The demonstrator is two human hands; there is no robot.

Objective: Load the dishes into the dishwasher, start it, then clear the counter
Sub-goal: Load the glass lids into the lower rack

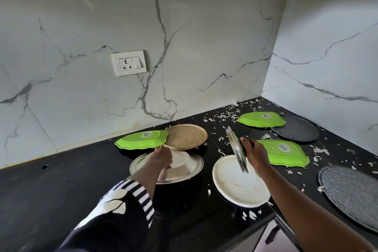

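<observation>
My left hand grips the far rim of an upturned steel plate lying on the black counter. My right hand holds a second steel plate on edge, tilted above a white plate. Behind the left hand a brown speckled plate leans on an upturned green plate. Another green plate lies just right of my right hand, and a third green plate sits farther back.
Two dark grey speckled plates lie on the right, one at the back and one near the counter's front edge. White scraps litter the right half of the counter. A wall socket is on the marble backsplash.
</observation>
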